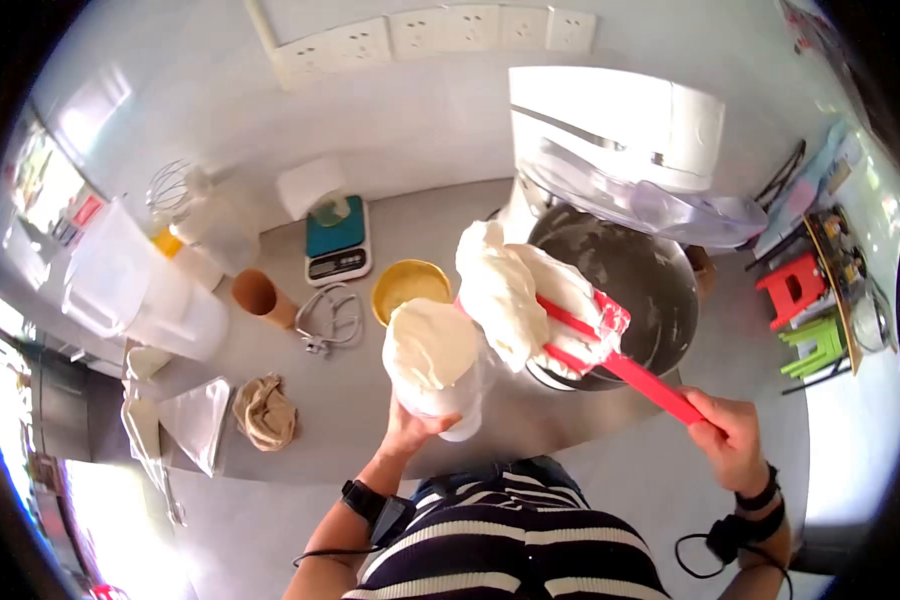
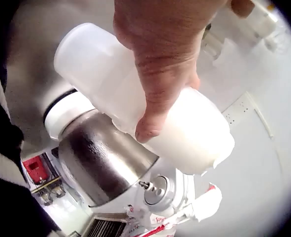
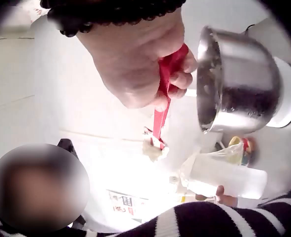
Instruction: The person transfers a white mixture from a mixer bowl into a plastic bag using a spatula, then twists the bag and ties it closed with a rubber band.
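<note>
My left hand (image 1: pixel 415 428) grips a tall translucent white container (image 2: pixel 98 69), its thumb across the side in the left wrist view. White cream (image 1: pixel 432 345) mounds up at the container's mouth, and thin clear plastic (image 3: pixel 187 169) shows at its rim in the right wrist view. My right hand (image 1: pixel 727 436) holds a red spatula (image 1: pixel 655 388) by the handle. A large lump of cream (image 1: pixel 500 295) covers the spatula's blade, close beside the container's mouth in the head view. Behind the spatula stands a steel mixing bowl (image 1: pixel 660 290), cream smeared on its inside wall.
A white stand mixer (image 1: pixel 615 125) rises behind the bowl. Left along the counter are a yellow bowl (image 1: pixel 410 284), a kitchen scale (image 1: pixel 338 245), a coiled cable (image 1: pixel 332 318), a brown cup (image 1: pixel 262 297), a crumpled cloth (image 1: pixel 266 412) and a plastic pitcher (image 1: pixel 150 285).
</note>
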Available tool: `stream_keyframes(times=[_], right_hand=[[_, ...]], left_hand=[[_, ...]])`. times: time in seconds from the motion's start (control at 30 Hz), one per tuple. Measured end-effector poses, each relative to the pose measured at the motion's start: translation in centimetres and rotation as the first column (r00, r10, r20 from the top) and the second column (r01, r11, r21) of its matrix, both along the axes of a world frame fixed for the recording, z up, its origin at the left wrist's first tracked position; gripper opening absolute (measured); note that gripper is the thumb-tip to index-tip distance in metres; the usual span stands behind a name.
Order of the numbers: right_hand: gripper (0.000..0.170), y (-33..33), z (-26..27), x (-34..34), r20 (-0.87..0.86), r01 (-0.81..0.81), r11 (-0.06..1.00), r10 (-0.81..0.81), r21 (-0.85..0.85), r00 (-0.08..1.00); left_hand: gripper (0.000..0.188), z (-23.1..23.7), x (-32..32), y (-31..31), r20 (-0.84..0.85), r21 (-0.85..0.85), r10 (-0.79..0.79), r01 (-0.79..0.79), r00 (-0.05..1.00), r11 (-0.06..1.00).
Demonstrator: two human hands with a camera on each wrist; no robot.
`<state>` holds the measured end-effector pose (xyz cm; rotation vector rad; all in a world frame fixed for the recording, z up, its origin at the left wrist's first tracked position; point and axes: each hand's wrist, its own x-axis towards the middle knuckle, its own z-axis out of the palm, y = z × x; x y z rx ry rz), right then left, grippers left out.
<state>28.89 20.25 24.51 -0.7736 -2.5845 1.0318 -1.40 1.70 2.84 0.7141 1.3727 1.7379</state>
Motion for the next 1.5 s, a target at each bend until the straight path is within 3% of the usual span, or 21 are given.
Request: stream_keyframes(times=[0.07, 0.17, 0.27, 0.43, 0.53, 0.63, 0.77, 0.8, 0.87, 0.97, 1.1, 1.23, 1.37, 1.5], right_hand=[[0.037, -1.4, -2.2, -1.7, -0.205, -0.003, 0.905, 0.100, 0.425, 0.974], [0.038, -3.9, -2.8, -4.5, -0.183, 0.055, 0.825, 0.059, 0.563, 0.981], [0.039, -5.4, -4.3, -7.4, -0.288, 0.109, 0.763, 0.105, 0.637, 0.952], [0.040, -6.7, -5.5, -10.0, -0.317, 0.172, 0.604, 0.140, 0.778, 0.938], [0.038, -6.8, -5.7, -10.3, -0.279, 0.099, 0.568, 0.238, 0.817, 0.931], [0.044, -7.4, -5.5, -10.2, -0.251, 0.052, 0.588, 0.262, 0.807, 0.932], [0.040, -6.8, -4.9, -8.1, -0.216, -0.007, 0.647, 0.266, 0.763, 0.939], [0.039, -6.9, -4.0, -7.7, -0.223, -0.006, 0.673, 0.254, 0.740, 0.941], [0.033, -6.5, -3.6, -7.0, -0.276, 0.053, 0.662, 0.237, 0.747, 0.931], [0.031, -7.0, -0.8, -8.7, -0.396, 0.158, 0.737, 0.159, 0.657, 0.905], [0.037, -7.9, 0.7, -12.0, -0.249, 0.117, 0.510, 0.198, 0.852, 0.948], [0.043, -8.4, -0.6, -12.8, -0.163, 0.046, 0.421, 0.247, 0.906, 0.955], [0.044, -8.2, -2.3, -13.1, -0.114, -0.012, 0.451, 0.251, 0.892, 0.961], [0.045, -8.5, -2.9, -12.5, -0.117, -0.055, 0.534, 0.282, 0.844, 0.952]], left_hand=[[0.092, 2.0, 0.0, -0.2, 0.072, 0.052, -0.019, 0.015, 0.997, 0.999], [0.091, 4.1, -0.7, -1.3, 0.064, 0.082, -0.053, 0.048, 0.997, 0.996], [0.091, 5.0, -1.3, -2.3, -0.011, 0.112, -0.072, 0.073, 0.997, 0.991], [0.090, 7.1, -1.8, -4.3, 0.022, 0.131, -0.061, 0.058, 0.998, 0.990], [0.084, 7.6, -1.8, -5.1, 0.043, 0.173, -0.026, 0.018, 0.999, 0.985], [0.082, 7.9, -1.7, -5.9, 0.093, 0.173, 0.021, -0.037, 0.995, 0.984], [0.082, 7.3, -3.1, -6.7, 0.127, 0.172, 0.091, -0.112, 0.988, 0.979], [0.090, 7.7, -3.5, -7.0, 0.173, 0.157, 0.088, -0.115, 0.981, 0.981], [0.093, 7.9, -4.4, -7.1, 0.094, 0.149, 0.110, -0.123, 0.990, 0.981], [0.098, 6.1, -4.9, -6.6, -0.072, 0.139, 0.164, -0.153, 0.984, 0.978], [0.102, 5.7, -3.9, -5.0, -0.177, 0.247, 0.242, -0.195, 0.954, 0.949], [0.098, 6.5, -3.4, -5.0, -0.018, 0.188, 0.254, -0.246, 0.967, 0.951], [0.093, 8.7, -3.2, -5.7, 0.138, 0.224, 0.151, -0.179, 0.979, 0.958], [0.089, 8.1, -3.1, -6.2, 0.239, 0.205, 0.192, -0.243, 0.952, 0.948]])
